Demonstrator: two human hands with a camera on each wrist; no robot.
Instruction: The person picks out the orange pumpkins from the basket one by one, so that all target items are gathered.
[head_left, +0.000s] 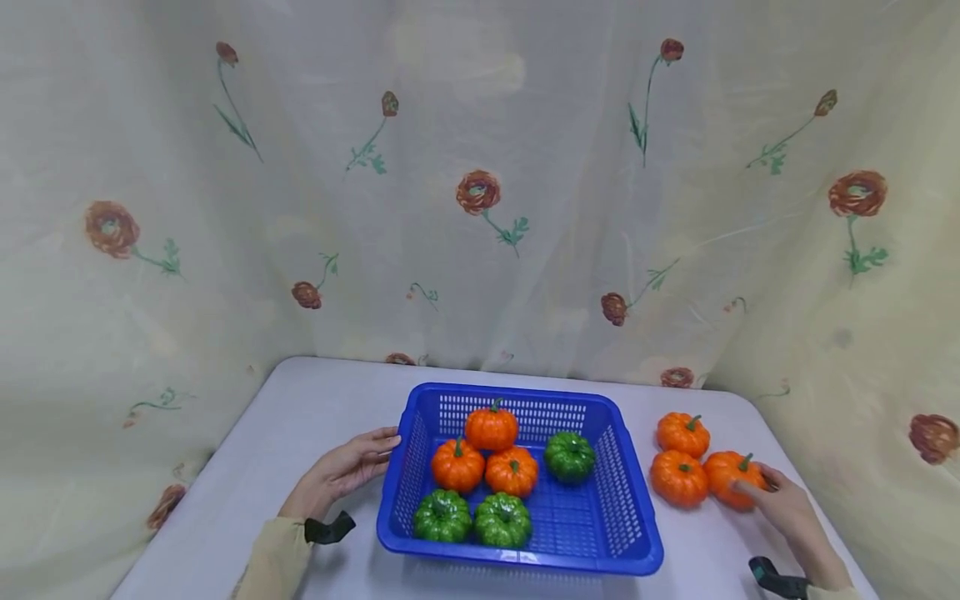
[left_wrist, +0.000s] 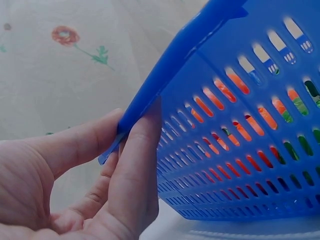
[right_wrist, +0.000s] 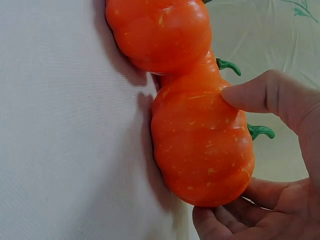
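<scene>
A blue plastic basket (head_left: 577, 561) stands mid-table. Inside it lie several small pumpkins: orange ones (head_left: 491, 429) and green ones (head_left: 504, 521). At the basket's left rim my left hand (head_left: 352, 468) pinches the edge between thumb and fingers, as the left wrist view shows closely. To the right of the basket, my right hand (head_left: 783, 504) grips an orange pumpkin (right_wrist: 202, 150) with a green stem, thumb on one side and fingers on the other. Two more orange pumpkins (head_left: 678, 478) sit beside it, touching or nearly so.
A white table (head_left: 322, 400) with rounded back corners carries everything. Behind it and at both sides hangs a pale curtain (head_left: 555, 208) with printed flowers. Black straps (head_left: 330, 528) circle both wrists.
</scene>
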